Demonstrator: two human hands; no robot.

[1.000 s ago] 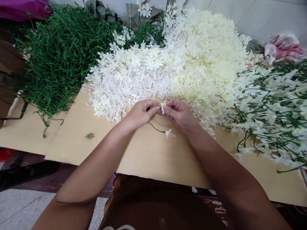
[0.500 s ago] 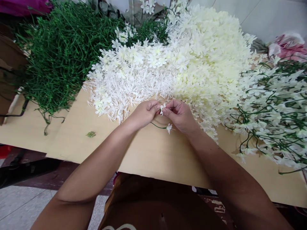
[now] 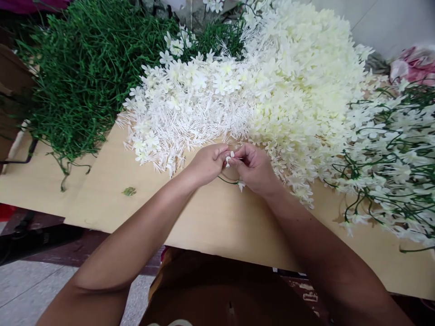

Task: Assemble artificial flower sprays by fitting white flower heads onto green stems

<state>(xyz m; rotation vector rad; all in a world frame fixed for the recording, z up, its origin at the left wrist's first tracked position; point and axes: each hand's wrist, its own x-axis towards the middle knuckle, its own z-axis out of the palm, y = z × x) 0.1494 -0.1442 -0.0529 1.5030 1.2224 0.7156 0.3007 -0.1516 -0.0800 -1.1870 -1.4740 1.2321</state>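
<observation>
My left hand (image 3: 211, 164) is closed in a pinch on a thin green artificial stem (image 3: 227, 180), which curves down to a small white flower (image 3: 241, 185) below my fingers. Close against it, my right hand (image 3: 254, 166) pinches a white artificial flower (image 3: 230, 158) between thumb and forefinger. The fingertips of both hands nearly meet at this flower. Where the flower joins the stem is partly hidden by the fingers. Just beyond my hands lies a heap of loose white stamen-like pieces (image 3: 217, 115) with white petals among them.
Green stems (image 3: 88, 77) are piled at the left. Cream-white flowers (image 3: 306, 77) form a tall heap at the back right, and stemmed white flowers (image 3: 397, 167) lie at the right. A small greenish scrap (image 3: 129, 191) rests on the tan tabletop (image 3: 210, 222).
My hands stay together and shift slightly right and down. The lower flower on the stem has swung closer under my right hand. The whole view has shifted a little.
</observation>
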